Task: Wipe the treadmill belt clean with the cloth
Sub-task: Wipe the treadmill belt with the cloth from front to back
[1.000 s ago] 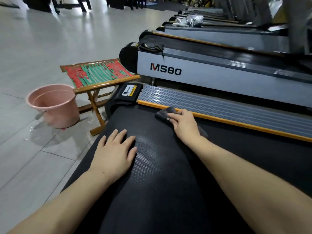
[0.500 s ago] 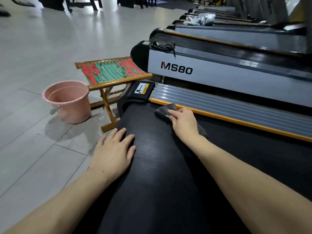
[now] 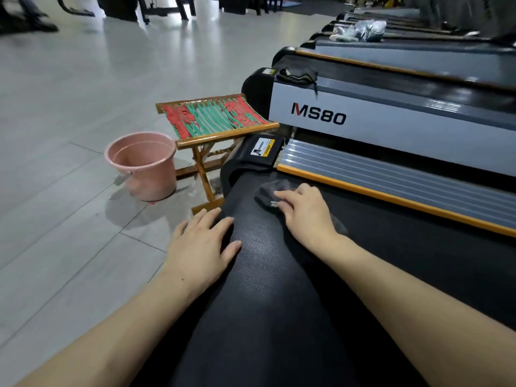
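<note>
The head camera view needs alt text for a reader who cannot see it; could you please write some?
A person's right hand presses a dark cloth flat on a black treadmill belt, near its orange-edged side rail. The left hand rests flat, empty, at the belt's edge. A pink bucket and folding stool stand alongside.

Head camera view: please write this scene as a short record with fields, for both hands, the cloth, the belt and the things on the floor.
left hand: flat, palm down on the belt's near edge, empty
right hand: pressing the cloth onto the belt
cloth: dark grey, crumpled, near the belt's rear end
treadmill belt: black, textured
side rail: grey ribbed, orange edge, beyond the right hand
bucket: pink, on the floor left of the belt
stool: folding, wooden, red and green woven seat, beside the bucket
</note>
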Demonstrator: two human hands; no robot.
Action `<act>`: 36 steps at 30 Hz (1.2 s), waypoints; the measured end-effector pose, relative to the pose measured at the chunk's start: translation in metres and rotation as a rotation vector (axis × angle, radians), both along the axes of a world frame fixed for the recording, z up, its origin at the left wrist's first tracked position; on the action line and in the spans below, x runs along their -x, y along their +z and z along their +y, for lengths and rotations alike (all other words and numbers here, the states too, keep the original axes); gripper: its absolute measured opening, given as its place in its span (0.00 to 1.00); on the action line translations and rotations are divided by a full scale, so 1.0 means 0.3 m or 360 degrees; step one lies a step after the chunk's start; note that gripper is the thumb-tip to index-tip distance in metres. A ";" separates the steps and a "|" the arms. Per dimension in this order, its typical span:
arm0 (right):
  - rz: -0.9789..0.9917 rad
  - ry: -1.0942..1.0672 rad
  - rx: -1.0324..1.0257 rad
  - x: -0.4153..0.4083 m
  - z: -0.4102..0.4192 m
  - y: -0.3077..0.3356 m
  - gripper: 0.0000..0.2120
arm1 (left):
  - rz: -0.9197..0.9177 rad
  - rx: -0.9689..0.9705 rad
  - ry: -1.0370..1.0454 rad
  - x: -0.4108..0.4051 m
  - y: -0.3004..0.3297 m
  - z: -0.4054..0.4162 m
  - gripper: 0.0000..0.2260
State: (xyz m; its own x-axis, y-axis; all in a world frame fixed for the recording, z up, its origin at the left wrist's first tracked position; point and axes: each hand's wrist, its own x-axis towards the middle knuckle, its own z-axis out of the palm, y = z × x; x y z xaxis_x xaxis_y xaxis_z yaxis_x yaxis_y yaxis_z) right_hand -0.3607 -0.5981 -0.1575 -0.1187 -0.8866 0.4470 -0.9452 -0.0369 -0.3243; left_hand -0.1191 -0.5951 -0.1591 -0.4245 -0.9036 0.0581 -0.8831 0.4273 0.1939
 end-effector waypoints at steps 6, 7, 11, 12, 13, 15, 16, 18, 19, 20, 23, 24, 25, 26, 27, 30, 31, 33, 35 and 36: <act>0.0154 0.0257 -0.0021 0.003 -0.106 0.005 0.15 | 0.0039 0.0024 0.0023 -0.024 -0.017 -0.004 0.37; 0.0138 0.0129 -0.0030 0.008 -0.161 0.009 0.13 | 0.0048 0.0024 0.0023 -0.024 -0.021 -0.008 0.37; 0.0056 -0.0200 -0.0073 -0.093 -0.217 0.008 0.11 | 0.0063 0.0025 0.0022 -0.033 -0.025 -0.016 0.37; 0.0074 -0.0126 -0.0044 -0.124 -0.196 0.006 0.10 | 0.0068 0.0012 0.0023 -0.034 -0.024 -0.017 0.36; 0.0100 0.0014 -0.0025 -0.144 -0.171 0.002 0.09 | 0.0079 0.0002 0.0027 -0.034 -0.025 -0.017 0.36; 0.0146 0.0326 -0.0058 -0.147 -0.144 0.006 0.10 | 0.0103 -0.0012 0.0035 -0.032 -0.023 -0.016 0.37; 0.0200 0.0430 -0.0094 -0.137 -0.152 0.014 0.10 | 0.0104 -0.0016 0.0042 -0.032 -0.021 -0.014 0.37; 0.0310 0.0450 -0.0099 -0.103 -0.213 0.017 0.11 | 0.0104 -0.0011 0.0051 -0.034 -0.012 -0.010 0.35; 0.0299 0.0370 -0.0066 -0.088 -0.253 0.017 0.11 | 0.0105 -0.0010 0.0047 -0.036 -0.010 -0.008 0.34; 0.0252 0.0235 -0.0050 -0.084 -0.283 0.016 0.12 | 0.0100 -0.0006 0.0040 -0.038 -0.008 -0.006 0.33; 0.0126 -0.0002 -0.0047 -0.132 -0.292 0.004 0.11 | 0.0121 0.0022 0.0068 -0.063 -0.013 0.003 0.29; 0.0083 0.0057 -0.0033 -0.157 -0.260 0.005 0.10 | 0.0160 0.0021 0.0101 -0.076 -0.017 0.004 0.27; 0.0055 0.0170 0.0000 -0.178 -0.210 0.003 0.10 | 0.0198 0.0021 0.0138 -0.091 -0.020 0.006 0.25; 0.0052 0.0304 0.0010 -0.199 -0.144 0.004 0.10 | 0.0237 0.0021 0.0169 -0.105 -0.021 0.007 0.23; 0.0053 0.0471 0.0011 -0.218 -0.071 0.002 0.11 | 0.0280 0.0026 0.0198 -0.122 -0.019 0.006 0.21; 0.0093 0.0838 -0.0110 -0.218 0.040 0.016 0.14 | 0.0352 0.0002 0.0242 -0.166 -0.012 0.011 0.18; 0.0205 0.0854 -0.0112 -0.196 0.008 0.013 0.14 | 0.0330 -0.0008 0.0229 -0.175 -0.008 0.021 0.19; 0.0266 0.0641 0.0017 -0.132 -0.121 0.013 0.13 | 0.0246 -0.0035 0.0173 -0.181 -0.001 0.042 0.21; 0.0151 0.0203 0.0035 -0.095 -0.226 0.010 0.12 | 0.0140 -0.0053 0.0102 -0.185 0.003 0.069 0.25; 0.0117 0.0061 0.0008 -0.113 -0.233 0.005 0.11 | 0.0098 -0.0049 0.0066 -0.189 0.001 0.081 0.27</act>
